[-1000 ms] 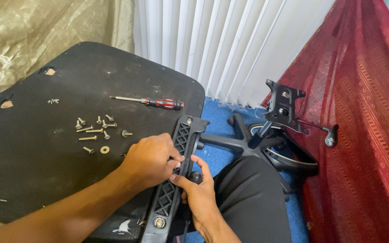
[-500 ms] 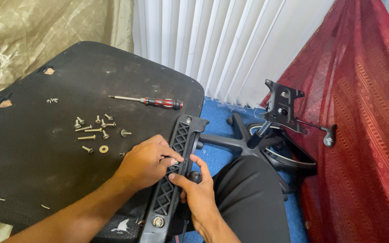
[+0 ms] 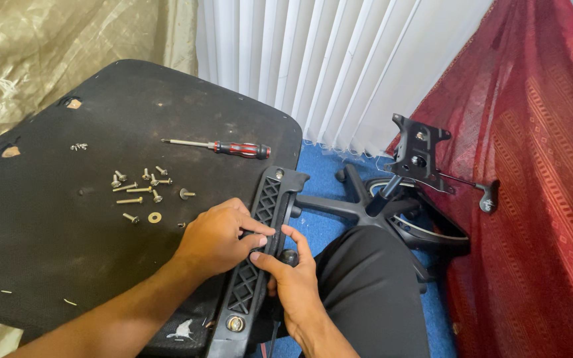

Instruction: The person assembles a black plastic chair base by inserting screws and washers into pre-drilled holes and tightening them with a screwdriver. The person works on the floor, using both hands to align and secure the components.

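A black plastic lattice bracket point(image 3: 264, 212) lies along the right edge of an upturned black chair seat point(image 3: 54, 252). My left hand point(image 3: 215, 237) rests on the seat with its fingers pressed against the bracket's middle. My right hand point(image 3: 291, 282) grips the bracket's right edge from the other side, thumb on top. A bolt head point(image 3: 235, 323) shows at the bracket's near end and another point(image 3: 279, 174) at its far end.
Several loose screws and a washer point(image 3: 142, 192) lie on the seat, with a red-handled screwdriver point(image 3: 233, 148) farther back. A black chair base with its tilt plate point(image 3: 414, 156) stands on blue carpet to the right. White blinds and a red cloth point(image 3: 538, 185) are behind.
Both hands have shifted slightly along the bracket and stay pressed on it. The bracket and seat have not visibly moved.
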